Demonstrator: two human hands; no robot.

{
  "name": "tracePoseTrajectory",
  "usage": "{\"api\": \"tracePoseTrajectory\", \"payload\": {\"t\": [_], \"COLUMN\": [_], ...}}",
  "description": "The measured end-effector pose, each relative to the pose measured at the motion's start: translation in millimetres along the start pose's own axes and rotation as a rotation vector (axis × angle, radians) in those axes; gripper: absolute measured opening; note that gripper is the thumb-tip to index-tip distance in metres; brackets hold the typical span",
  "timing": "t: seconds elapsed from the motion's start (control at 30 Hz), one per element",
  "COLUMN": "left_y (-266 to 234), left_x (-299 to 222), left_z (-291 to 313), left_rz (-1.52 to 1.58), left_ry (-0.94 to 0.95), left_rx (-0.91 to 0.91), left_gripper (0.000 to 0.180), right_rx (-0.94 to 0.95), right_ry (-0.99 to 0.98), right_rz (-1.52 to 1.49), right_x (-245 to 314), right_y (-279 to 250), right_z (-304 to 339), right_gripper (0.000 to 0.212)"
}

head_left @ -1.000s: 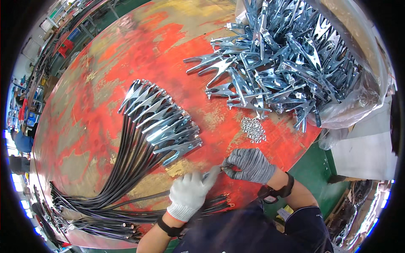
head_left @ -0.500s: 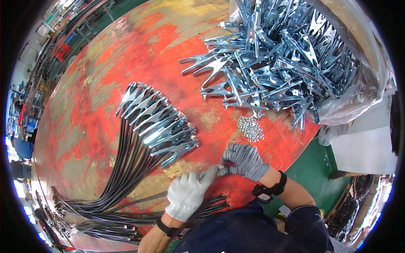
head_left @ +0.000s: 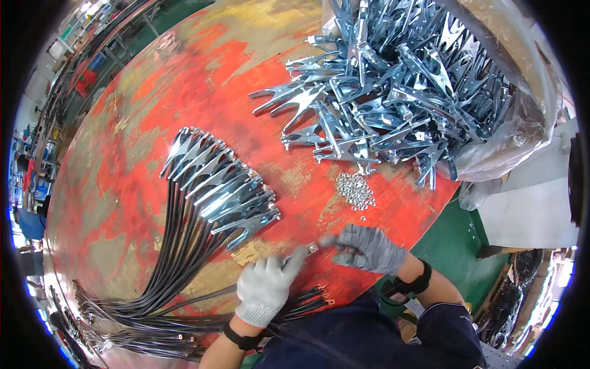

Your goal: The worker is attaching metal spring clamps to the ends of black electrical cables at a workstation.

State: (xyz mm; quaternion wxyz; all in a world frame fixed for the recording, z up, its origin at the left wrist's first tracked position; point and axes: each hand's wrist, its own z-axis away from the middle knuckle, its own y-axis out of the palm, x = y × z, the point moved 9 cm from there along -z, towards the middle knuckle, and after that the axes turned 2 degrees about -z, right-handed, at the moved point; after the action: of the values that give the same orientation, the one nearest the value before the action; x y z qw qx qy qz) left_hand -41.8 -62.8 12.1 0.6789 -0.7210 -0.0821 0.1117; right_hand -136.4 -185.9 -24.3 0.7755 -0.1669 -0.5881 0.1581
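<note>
My left hand (head_left: 265, 289), in a white knit glove, is closed on a black cable whose metal lug (head_left: 313, 248) sticks out past the fingertips. Just right of that lug is my right hand (head_left: 372, 250), in a grey glove. Its fingers are apart and partly blurred, with nothing visible between them. Beyond the right hand lies a small pile of metal nuts (head_left: 355, 190), with one loose nut (head_left: 362, 219) nearer to me. To the left, a row of metal ground clamps (head_left: 221, 182) lies side by side, joined to black cables (head_left: 161, 264).
A big heap of loose clamps (head_left: 393, 92) spills from a clear plastic bag (head_left: 513, 147) at the far right. More bare-ended cables (head_left: 310, 298) lie along the near edge. The worn red table (head_left: 123, 203) has a curved-looking edge, with green floor (head_left: 458, 237) beyond it.
My right hand has drawn away to the right from the cable's lug, and its fingers have parted. My left hand still holds the cable. A single nut now lies apart from the pile.
</note>
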Motion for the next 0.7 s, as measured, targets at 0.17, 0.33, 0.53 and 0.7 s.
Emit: {"api": "tracePoseTrajectory", "payload": {"t": [0.17,0.33,0.53,0.7], "left_y": [-3.7,-6.0,-19.1,-1.5], "left_x": [1.8,25.7,46.6,63.3], "left_z": [4.3,-10.9,-16.7,-5.0], "left_rz": [-0.003,0.004,-0.276,-0.268], "left_ry": [-0.019,-0.027,-0.091,-0.133], "left_rx": [-0.015,-0.116,-0.25,-0.118], "left_gripper": [0.032,0.017,0.057,0.077], "right_rx": [0.05,-0.1,-0.46,-0.803], "right_ry": [-0.102,0.031,0.032,0.283], "right_rz": [-0.202,0.057,0.639,0.924], "right_x": [-0.3,2.6,0.6,-47.8], "right_y": [8.6,-22.1,-94.4,-185.2], "right_z": [5.7,14.3,50.4,85.5], "right_gripper": [0.037,0.038,0.03,0.036]}}
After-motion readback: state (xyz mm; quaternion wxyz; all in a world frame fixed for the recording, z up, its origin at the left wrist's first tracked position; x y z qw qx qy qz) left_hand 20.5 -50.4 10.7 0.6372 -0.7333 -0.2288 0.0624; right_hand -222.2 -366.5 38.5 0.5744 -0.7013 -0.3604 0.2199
